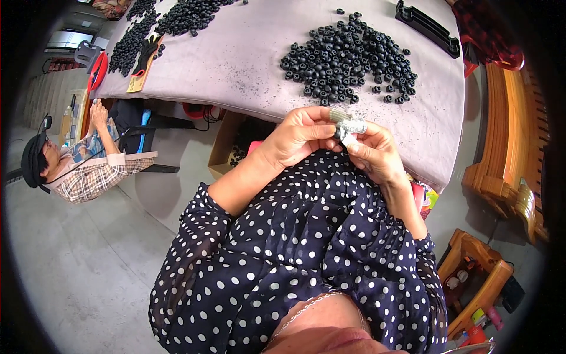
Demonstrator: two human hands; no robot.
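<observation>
Just beyond my lap, at the near edge of the cloth-covered table, my two hands meet. My left hand pinches a small round black piece between thumb and fingers. A greenish ribbed wrap covers one of its fingertips. My right hand is closed against that piece, thumb and index finger around a small whitish flat piece whose kind I cannot make out. Silvery tape covers its index finger. Farther off lies a pile of black ring-shaped pieces.
More black pieces are heaped at the far left, near a black glove. A long black tray lies at the far right. An open cardboard box stands below the table's edge. Another person sits at left; a wooden bench is at right.
</observation>
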